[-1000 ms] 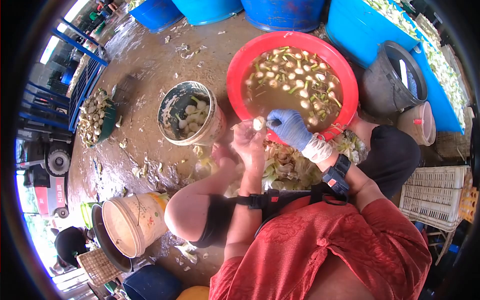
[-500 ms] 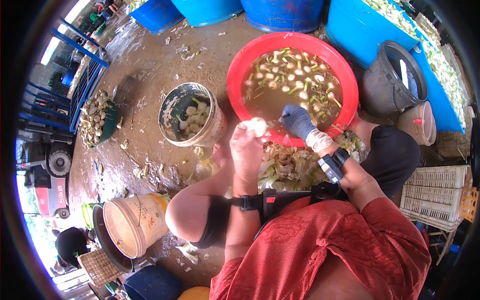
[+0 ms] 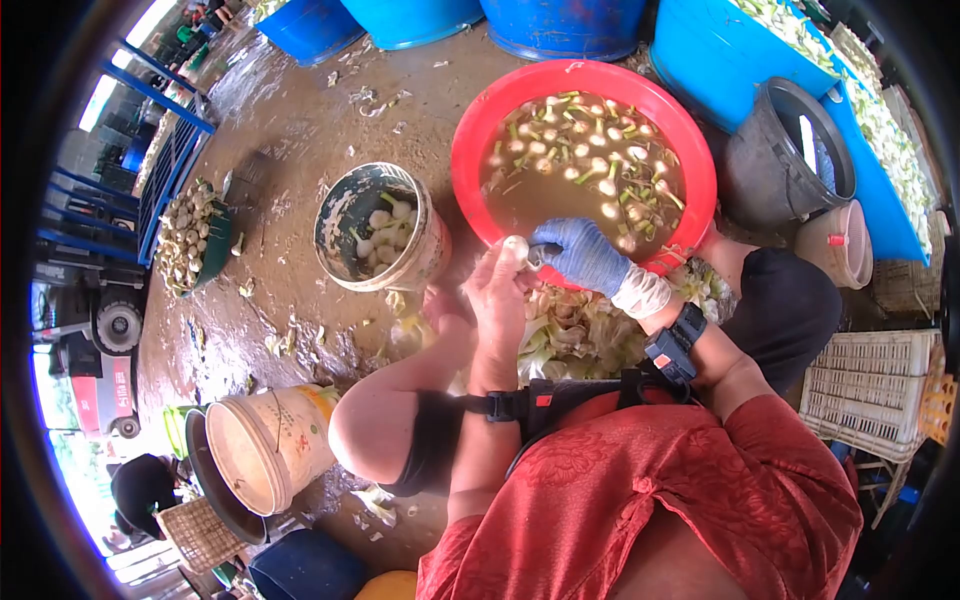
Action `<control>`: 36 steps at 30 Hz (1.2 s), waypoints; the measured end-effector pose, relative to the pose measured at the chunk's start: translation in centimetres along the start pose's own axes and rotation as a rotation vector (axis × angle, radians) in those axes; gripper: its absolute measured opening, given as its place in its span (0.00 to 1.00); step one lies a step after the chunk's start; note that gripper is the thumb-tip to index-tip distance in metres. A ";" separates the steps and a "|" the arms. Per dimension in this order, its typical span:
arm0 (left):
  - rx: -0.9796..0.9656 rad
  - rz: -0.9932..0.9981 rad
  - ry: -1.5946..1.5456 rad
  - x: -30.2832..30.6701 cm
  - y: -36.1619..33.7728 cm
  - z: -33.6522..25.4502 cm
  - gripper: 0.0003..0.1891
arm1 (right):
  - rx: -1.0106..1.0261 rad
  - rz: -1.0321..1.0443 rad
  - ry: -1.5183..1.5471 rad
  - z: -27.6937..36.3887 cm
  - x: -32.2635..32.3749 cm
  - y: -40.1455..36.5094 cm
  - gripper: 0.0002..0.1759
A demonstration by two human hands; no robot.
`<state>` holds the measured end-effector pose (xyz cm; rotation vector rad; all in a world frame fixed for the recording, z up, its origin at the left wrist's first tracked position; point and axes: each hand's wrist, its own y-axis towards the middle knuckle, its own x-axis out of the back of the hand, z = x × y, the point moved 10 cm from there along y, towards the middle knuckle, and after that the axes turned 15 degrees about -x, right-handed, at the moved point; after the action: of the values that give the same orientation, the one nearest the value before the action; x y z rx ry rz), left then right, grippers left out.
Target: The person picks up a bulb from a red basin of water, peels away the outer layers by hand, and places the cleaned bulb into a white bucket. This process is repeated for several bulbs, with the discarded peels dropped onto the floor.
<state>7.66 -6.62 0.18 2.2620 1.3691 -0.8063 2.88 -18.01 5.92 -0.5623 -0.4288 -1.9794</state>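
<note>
My left hand [image 3: 497,297] is bare and closed around a whitish garlic bulb [image 3: 515,246] just past the near rim of the red tub. In a blue glove, my right hand [image 3: 588,256] is closed on a small dark tool [image 3: 545,252], which looks like a short blade and meets the bulb's right side. The fingers hide most of that tool. Behind both hands, the red tub [image 3: 484,110] holds murky water with many floating garlic bulbs on short green stems. A dirty bucket [image 3: 432,250] to the left has several trimmed bulbs inside.
Peeled leaves [image 3: 585,330] lie heaped between my legs. A green basin of bulbs [image 3: 215,250] is at the far left. Black bucket [image 3: 745,165], pink bucket [image 3: 835,245] and white crate [image 3: 865,390] stand right. A tipped white bucket [image 3: 290,440] is lower left. Blue tubs [image 3: 565,30] line the back.
My right hand has moved slightly and turned, bringing the dark tool into view against the bulb. My left hand has turned the bulb, and its fingers now cover more of it.
</note>
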 end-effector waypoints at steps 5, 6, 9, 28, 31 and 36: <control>0.005 -0.001 0.223 0.4 -0.3 -0.1 0.14 | 0.025 -0.044 -0.164 0.6 -0.2 -0.4 0.06; 0.005 0.000 0.223 0.5 -0.2 0.0 0.14 | 0.027 -0.060 -0.185 0.4 -0.3 -0.5 0.05; 0.021 0.001 0.199 0.9 0.0 0.5 0.14 | -0.019 -0.084 -0.169 -0.3 -0.6 -0.4 0.05; 0.106 0.063 -0.001 0.4 -0.1 1.0 0.14 | -0.098 -0.003 0.548 -2.1 1.5 -1.9 0.12; 0.098 0.098 0.116 -0.3 -0.3 0.9 0.15 | -0.003 -0.019 0.207 0.1 1.8 -2.2 0.15; 0.089 0.106 0.235 0.0 -0.6 1.1 0.15 | 0.235 -0.216 -0.090 2.0 2.4 -2.6 0.10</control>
<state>6.83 -6.95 -0.66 2.5414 1.3199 -0.5928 0.04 -17.60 8.78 -0.4720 -0.7950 -2.0752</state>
